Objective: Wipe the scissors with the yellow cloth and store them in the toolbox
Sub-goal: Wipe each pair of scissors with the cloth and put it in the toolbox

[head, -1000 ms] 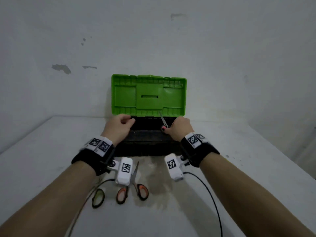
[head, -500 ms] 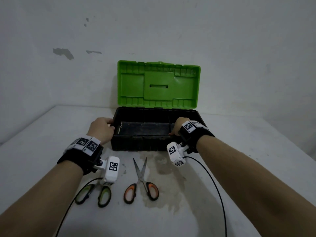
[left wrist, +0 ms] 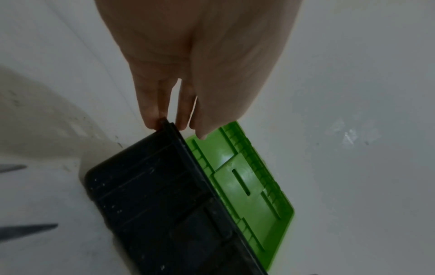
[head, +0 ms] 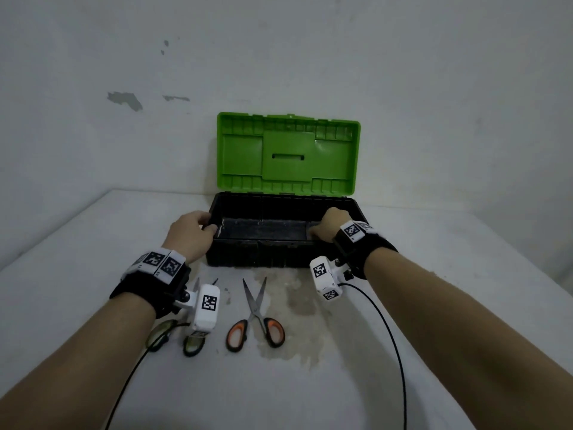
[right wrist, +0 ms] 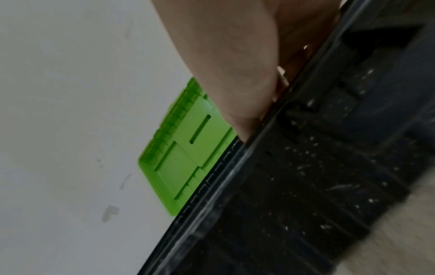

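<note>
Scissors [head: 255, 311] lie open, tips toward toolbox [head: 273, 252].

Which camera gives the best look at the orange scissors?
The head view: the orange scissors lie whole on the table, blades apart. The left wrist view shows only dark tips at its edge, maybe blades; the right wrist view shows none.

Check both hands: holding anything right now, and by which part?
Both grip the black tray in the open toolbox: left hand on its left end rim, right hand on its right end. Neither holds scissors.
</note>
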`<action>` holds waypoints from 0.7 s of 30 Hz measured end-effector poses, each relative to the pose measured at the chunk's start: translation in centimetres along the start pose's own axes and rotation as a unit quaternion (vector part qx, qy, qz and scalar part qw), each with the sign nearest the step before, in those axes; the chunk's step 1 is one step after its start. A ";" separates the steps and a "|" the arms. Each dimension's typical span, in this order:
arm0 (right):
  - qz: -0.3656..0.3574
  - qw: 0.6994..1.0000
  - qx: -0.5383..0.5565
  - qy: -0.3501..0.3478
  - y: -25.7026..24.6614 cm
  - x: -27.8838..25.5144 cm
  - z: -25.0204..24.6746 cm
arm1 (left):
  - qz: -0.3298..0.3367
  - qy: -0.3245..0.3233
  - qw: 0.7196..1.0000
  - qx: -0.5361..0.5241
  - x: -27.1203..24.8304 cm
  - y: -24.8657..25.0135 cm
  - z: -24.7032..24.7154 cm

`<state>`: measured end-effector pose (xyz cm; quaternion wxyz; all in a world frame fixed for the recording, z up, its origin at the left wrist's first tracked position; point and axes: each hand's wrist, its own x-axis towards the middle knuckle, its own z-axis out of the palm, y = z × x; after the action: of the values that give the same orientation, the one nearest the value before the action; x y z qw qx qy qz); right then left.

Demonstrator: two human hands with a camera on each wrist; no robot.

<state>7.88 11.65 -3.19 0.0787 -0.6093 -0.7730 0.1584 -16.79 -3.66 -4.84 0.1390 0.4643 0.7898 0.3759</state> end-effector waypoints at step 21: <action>0.082 0.993 -0.060 0.060 16.9 -17.8 0.5 | -0.004 -0.141 0.943 0.302 -14.3 0.9 5.5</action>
<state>27.61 -2.16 -8.15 0.0747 -0.6829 -0.7222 0.0809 -5.55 -12.85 -9.79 0.1036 0.5299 0.8403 0.0494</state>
